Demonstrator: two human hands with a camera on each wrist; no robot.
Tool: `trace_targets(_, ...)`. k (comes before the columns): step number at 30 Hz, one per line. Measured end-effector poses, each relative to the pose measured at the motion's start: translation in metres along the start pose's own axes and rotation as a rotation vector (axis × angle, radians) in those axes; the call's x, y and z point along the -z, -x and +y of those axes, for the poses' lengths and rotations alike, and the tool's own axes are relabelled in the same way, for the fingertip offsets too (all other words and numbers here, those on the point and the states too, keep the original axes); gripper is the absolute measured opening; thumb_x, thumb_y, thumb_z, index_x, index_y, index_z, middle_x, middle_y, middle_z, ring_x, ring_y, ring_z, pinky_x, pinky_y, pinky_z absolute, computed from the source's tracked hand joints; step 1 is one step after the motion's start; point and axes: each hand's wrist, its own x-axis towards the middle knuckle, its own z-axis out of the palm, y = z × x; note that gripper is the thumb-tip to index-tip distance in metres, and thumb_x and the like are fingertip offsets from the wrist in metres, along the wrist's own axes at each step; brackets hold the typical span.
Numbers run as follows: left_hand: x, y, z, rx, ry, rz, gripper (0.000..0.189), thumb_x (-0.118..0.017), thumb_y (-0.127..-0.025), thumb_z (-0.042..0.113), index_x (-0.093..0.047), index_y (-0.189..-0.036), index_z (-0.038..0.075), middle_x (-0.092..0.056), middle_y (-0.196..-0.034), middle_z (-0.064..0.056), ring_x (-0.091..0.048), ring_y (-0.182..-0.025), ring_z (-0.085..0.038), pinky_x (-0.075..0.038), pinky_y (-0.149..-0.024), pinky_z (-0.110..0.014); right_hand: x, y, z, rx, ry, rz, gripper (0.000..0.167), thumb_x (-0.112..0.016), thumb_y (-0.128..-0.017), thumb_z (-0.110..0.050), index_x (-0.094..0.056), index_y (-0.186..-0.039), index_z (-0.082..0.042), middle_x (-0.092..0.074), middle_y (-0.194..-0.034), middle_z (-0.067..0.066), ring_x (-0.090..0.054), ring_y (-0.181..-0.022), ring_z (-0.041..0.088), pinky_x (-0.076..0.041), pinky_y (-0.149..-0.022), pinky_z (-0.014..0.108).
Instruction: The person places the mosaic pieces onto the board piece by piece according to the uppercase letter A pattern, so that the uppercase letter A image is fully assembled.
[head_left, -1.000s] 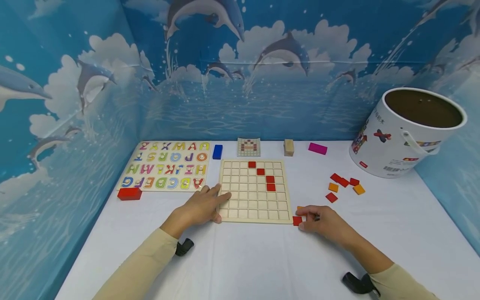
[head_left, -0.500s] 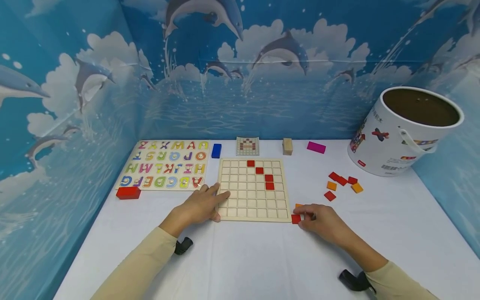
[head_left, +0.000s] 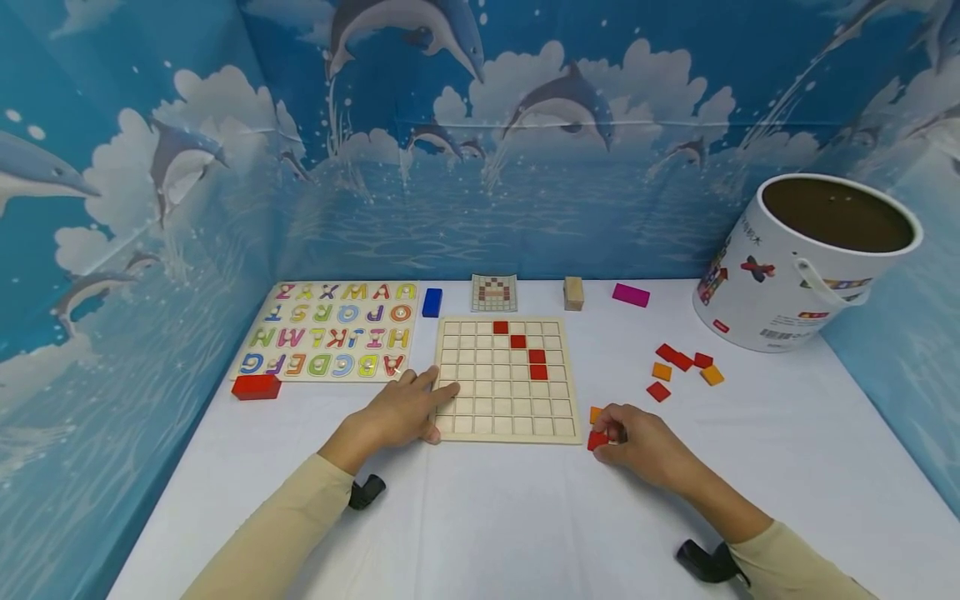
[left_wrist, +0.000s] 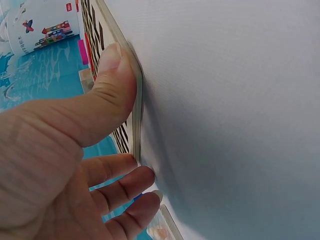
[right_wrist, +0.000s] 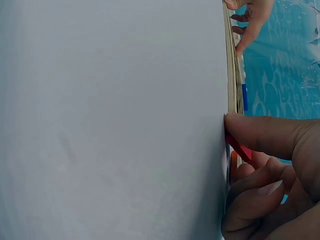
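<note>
Well in from the white tabletop's [head_left: 487, 517] right edge, the right hand [head_left: 647, 446] pinches a tilted, thin red square tile [head_left: 596, 441] between thumb and fingers, best lifted gently while the left hand [head_left: 399, 408], fingers spread, steadies the pale wooden grid board [head_left: 502, 408].

The left grip [left_wrist: 55, 155] is resting its thumb [left_wrist: 107, 92] on the edge of a wooden grid board [left_wrist: 116, 27], and three fingers [left_wrist: 130, 184] are showing below. The white table [left_wrist: 235, 120] is filling the right side. A pink block [left_wrist: 82, 51] is peeking past the board, and a white tub [left_wrist: 42, 25] with little pictures is showing top left.
</note>
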Motion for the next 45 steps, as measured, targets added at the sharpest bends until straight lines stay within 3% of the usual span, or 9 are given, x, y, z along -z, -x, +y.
trace_targets(5,0.0,-0.001,-0.001,-0.005,-0.002,0.006,0.081,-0.076,-0.084,0.04,-0.043,-0.157,0.024,-0.029,-0.165,-0.019,-0.041,-0.134,-0.035,-0.039,-0.107,-0.053,0.007,-0.002,0.0,-0.008,-0.054,-0.046,0.023,-0.081,-0.087,-0.017,-0.063,-0.101,-0.015,-0.053,-0.08,0.002,-0.053,-0.082,0.019,-0.045,-0.063,0.024)
trace_targets(10,0.001,0.0,0.0,-0.008,-0.009,0.007,0.081,-0.076,-0.084,0.04,-0.044,-0.157,0.024,-0.029,-0.164,-0.02,-0.041,-0.134,-0.036,-0.04,-0.107,-0.053,0.018,-0.014,0.005,-0.035,-0.266,-0.087,0.032,-0.076,-0.093,-0.028,-0.065,-0.119,-0.014,-0.055,-0.085,0.011,-0.054,-0.072,0.022,-0.047,-0.058,0.026)
trace_targets(14,0.001,0.0,0.0,-0.004,-0.001,0.0,0.08,-0.077,-0.085,0.039,-0.044,-0.156,0.023,-0.029,-0.164,-0.02,-0.042,-0.133,-0.037,-0.04,-0.106,-0.052,0.018,-0.03,0.005,-0.101,-0.434,-0.074,0.041,-0.077,-0.092,-0.036,-0.063,-0.123,-0.012,-0.061,-0.087,0.014,-0.055,-0.065,0.021,-0.048,-0.057,0.027)
trace_targets(21,-0.001,-0.001,-0.002,0.001,-0.008,-0.003,0.081,-0.076,-0.086,0.039,-0.043,-0.157,0.025,-0.028,-0.165,-0.019,-0.041,-0.134,-0.036,-0.039,-0.106,-0.051,0.007,-0.06,-0.012,-0.107,-0.63,-0.113,0.05,-0.076,-0.094,-0.026,-0.057,-0.136,-0.005,-0.067,-0.097,0.016,-0.064,-0.075,0.02,-0.056,-0.067,0.024)
trace_targets(25,-0.001,-0.002,-0.002,-0.003,-0.005,-0.002,0.081,-0.076,-0.086,0.039,-0.042,-0.157,0.025,-0.028,-0.165,-0.019,-0.041,-0.134,-0.036,-0.038,-0.106,-0.051,-0.001,-0.073,-0.022,-0.109,-0.556,-0.123,0.047,-0.075,-0.094,-0.021,-0.056,-0.135,-0.007,-0.068,-0.098,0.014,-0.066,-0.074,0.019,-0.057,-0.068,0.023)
trace_targets(34,0.0,-0.001,-0.002,-0.004,-0.007,-0.005,0.081,-0.076,-0.086,0.04,-0.042,-0.158,0.025,-0.028,-0.165,-0.019,-0.041,-0.134,-0.036,-0.038,-0.106,-0.051,-0.015,-0.082,-0.036,0.024,-0.162,-0.053,0.027,-0.074,-0.093,-0.013,-0.063,-0.117,-0.006,-0.06,-0.073,0.006,-0.057,-0.053,0.018,-0.05,-0.056,0.03)
trace_targets(42,-0.001,-0.002,-0.001,0.006,-0.004,-0.008,0.08,-0.077,-0.086,0.039,-0.043,-0.157,0.025,-0.028,-0.165,-0.019,-0.041,-0.134,-0.036,-0.039,-0.107,-0.051,-0.017,-0.082,-0.042,0.073,-0.049,-0.037,0.019,-0.072,-0.093,-0.01,-0.069,-0.112,-0.007,-0.056,-0.073,0.003,-0.054,-0.054,0.017,-0.045,-0.062,0.031)
trace_targets(45,-0.001,-0.001,-0.001,0.007,-0.002,-0.01,0.08,-0.077,-0.086,0.039,-0.042,-0.157,0.025,-0.028,-0.165,-0.019,-0.041,-0.133,-0.035,-0.038,-0.107,-0.051,-0.012,-0.079,-0.039,0.073,-0.054,-0.031,0.019,-0.072,-0.094,-0.013,-0.07,-0.113,-0.009,-0.058,-0.08,0.003,-0.057,-0.067,0.018,-0.047,-0.062,0.03)
